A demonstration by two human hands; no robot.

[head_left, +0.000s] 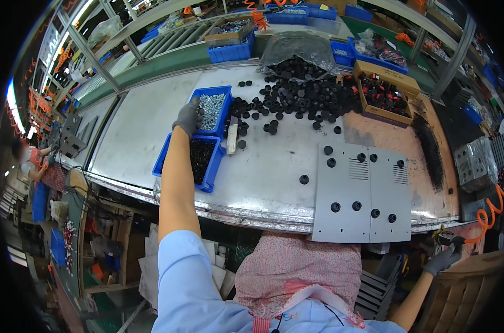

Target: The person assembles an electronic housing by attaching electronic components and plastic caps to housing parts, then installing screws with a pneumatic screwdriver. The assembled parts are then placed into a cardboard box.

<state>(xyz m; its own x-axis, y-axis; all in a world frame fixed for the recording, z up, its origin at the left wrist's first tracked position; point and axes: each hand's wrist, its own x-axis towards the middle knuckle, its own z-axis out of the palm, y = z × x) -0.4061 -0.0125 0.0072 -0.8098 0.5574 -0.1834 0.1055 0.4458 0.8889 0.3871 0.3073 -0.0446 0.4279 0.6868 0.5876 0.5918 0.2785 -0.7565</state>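
Observation:
My left hand (188, 117), in a grey glove, reaches over the left rim of a blue bin of silver screws (212, 111). Its fingers are curled at the screws; what they pinch is too small to make out. Low at the right, my gloved right hand (443, 260) is closed around a dark air tool (457, 241) joined to an orange coiled hose (488, 219). Two grey vented metal panels (343, 191) lie side by side at the table's front edge, with several black round rubber feet (331, 162) standing on them.
A second blue bin (210, 175) holds dark screws. Loose black rubber feet (302, 97) spread from a plastic bag (299, 47) across the far table. At the back right stands a cardboard box (385, 100) of black and red parts. Another person (38, 166) works far left.

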